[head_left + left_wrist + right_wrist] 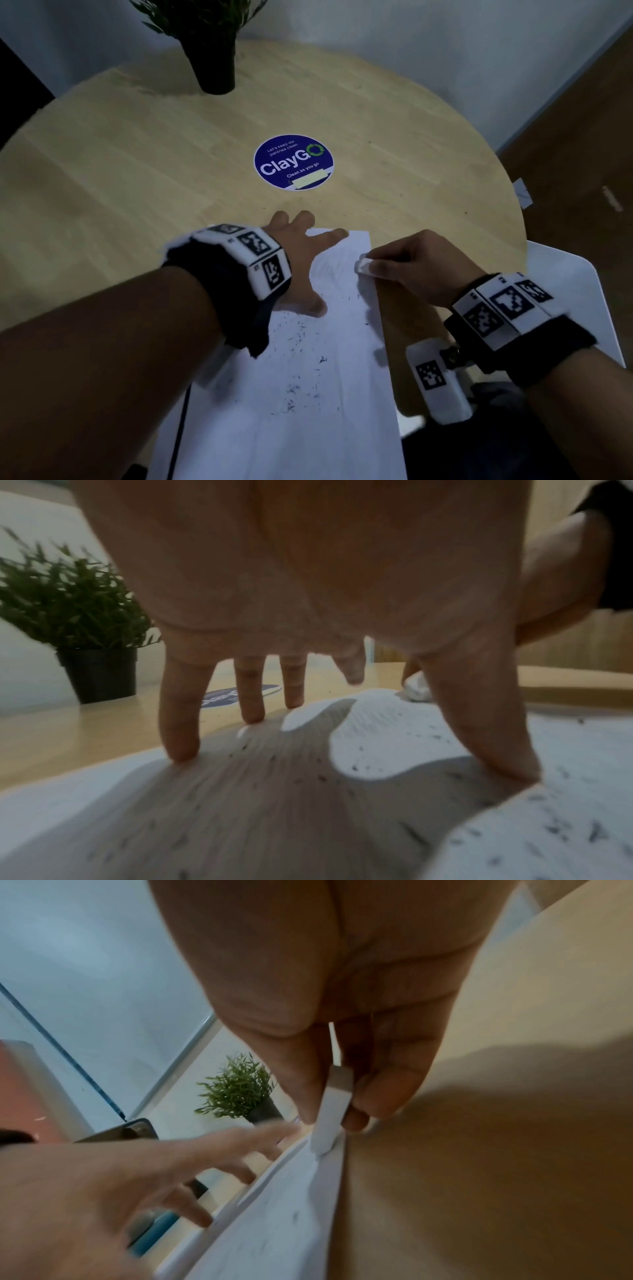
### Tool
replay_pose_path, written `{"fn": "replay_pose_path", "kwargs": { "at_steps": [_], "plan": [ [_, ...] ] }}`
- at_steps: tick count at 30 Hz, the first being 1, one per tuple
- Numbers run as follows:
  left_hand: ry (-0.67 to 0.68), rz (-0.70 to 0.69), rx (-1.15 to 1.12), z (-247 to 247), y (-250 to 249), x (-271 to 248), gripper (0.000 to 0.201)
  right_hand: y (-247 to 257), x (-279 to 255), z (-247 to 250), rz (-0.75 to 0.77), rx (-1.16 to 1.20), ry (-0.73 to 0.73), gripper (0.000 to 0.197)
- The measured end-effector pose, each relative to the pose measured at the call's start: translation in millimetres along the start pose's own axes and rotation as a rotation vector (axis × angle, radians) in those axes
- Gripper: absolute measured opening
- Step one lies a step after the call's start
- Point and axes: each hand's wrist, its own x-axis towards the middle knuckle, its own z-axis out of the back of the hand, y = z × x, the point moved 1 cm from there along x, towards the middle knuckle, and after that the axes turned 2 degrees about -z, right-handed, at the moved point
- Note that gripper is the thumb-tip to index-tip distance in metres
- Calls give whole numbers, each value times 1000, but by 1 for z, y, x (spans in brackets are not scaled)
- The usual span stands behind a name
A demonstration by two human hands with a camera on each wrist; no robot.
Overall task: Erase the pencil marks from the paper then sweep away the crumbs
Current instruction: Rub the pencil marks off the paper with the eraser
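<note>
On the table (137, 178), just this side of the blue sticker (293, 162), lies the paper (308, 394). Its far end is near the sticker and its near end runs off toward the person.

The left hand (301, 267) is spread wide and flat. Its fingers (178, 723) press down on the far left part of the paper, and its thumb (479, 723) presses too. It holds nothing; it just pins the sheet.

The right hand (418, 267) pinches a white eraser (363, 266) between thumb and fingers. The eraser tip touches the paper at the far right edge, on the side away from the plant (209, 44).

Faint gray marks (325, 270) show between the two hands, so I think the rubbing is not done yet. Dark crumbs (298, 387) lie all over the middle of the paper, on the side away from the sticker.

To do this step well, I think the left hand should press firmly, close to the spot being rubbed, so the sheet does not slide or wrinkle. Near the edge, rub with short, soft strokes going from the left hand out toward the edge. Rubbing back in could fold or tear the paper. Keep the eraser tip flat and check for gray left over. Sweep the crumbs only after all marks are gone, or they will smear.
</note>
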Motion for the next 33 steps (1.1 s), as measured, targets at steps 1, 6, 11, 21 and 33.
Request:
{"fn": "replay_pose_path", "kwargs": {
  "at_steps": [1,6,11,21,33],
  "plan": [
    [28,0,46,0,0,5,104,0,4,4,1,0,-20,19],
    [75,-2,121,0,2,12,106,-1,12,6,94,8,27,17],
    [70,-13,98,-4,6,5,104,2,11,-2,228,-175,-67,21],
    [69,-32,20,-6,9,-3,101,2,14,10,382,-386,-103,23],
    [98,-27,84,-8,11,-3,101,17,8,-1,532,-503,153,29]
  ]
}}
